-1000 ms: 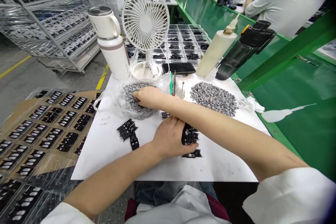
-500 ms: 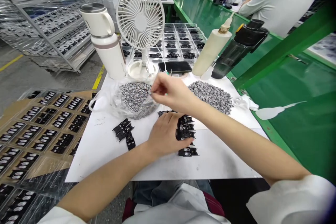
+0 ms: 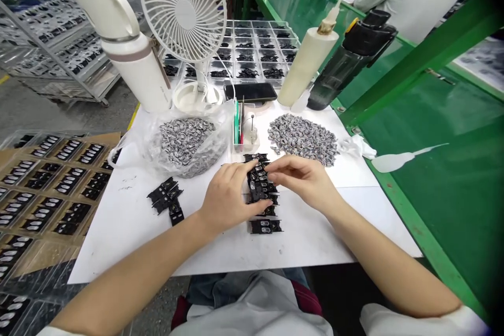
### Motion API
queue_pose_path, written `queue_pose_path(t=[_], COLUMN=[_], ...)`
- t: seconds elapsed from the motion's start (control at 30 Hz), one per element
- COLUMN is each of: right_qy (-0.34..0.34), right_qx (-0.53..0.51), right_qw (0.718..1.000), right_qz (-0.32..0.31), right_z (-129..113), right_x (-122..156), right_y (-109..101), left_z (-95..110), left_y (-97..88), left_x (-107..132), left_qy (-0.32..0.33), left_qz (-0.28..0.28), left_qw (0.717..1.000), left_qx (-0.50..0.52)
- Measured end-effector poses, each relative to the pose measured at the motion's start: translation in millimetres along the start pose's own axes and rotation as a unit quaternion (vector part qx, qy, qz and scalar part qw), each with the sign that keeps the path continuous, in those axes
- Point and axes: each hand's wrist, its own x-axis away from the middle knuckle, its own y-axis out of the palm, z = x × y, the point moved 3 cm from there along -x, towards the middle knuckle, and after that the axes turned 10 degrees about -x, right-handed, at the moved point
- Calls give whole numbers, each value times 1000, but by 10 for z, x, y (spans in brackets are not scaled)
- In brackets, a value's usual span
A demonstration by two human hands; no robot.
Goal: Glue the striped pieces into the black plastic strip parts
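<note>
A column of black plastic parts (image 3: 266, 227) with small silvery oval inserts lies on the white tabletop in front of me. My left hand (image 3: 226, 197) is curved around its left side, with fingers at the top and thumb lower down, gripping parts between them. From the right, my right hand (image 3: 303, 178) touches the upper parts with thumb and fingertips pinched together; whatever is between the tips is hidden. A clear bag (image 3: 214, 160) of small grey pieces (image 3: 183, 139) lies behind my left hand. A loose pile of similar grey pieces (image 3: 303, 136) is behind my right hand.
Several black parts (image 3: 167, 197) lie to the left. Behind stand a small bin with tweezers (image 3: 241, 126), a phone (image 3: 252, 92), a white fan (image 3: 185, 13), a flask (image 3: 136, 73) and two bottles (image 3: 309, 65) (image 3: 350, 58). Filled trays (image 3: 51, 178) sit at left. A person (image 3: 417, 0) works beyond.
My right hand has moved from the bag of grey pieces down and right to the black parts. My left hand stays around them. The view has shifted slightly.
</note>
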Motion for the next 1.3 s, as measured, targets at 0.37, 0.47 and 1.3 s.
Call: queue_pose_path(t=[0.37,0.47,1.3], right_qy=[-69,-95,-155], right_qx=[131,153,166], right_qw=[989,983,973], right_qz=[-19,-27,-33], right_z=[-22,-29,-51], right_x=[81,88,139], right_y=[133,144,199], left_z=[33,40,35], left_y=[1,-9,-44], left_x=[3,4,-11], left_qy=[23,27,58], left_qz=[7,8,10], left_qw=[999,998,998], left_qx=[-48,-50,-14])
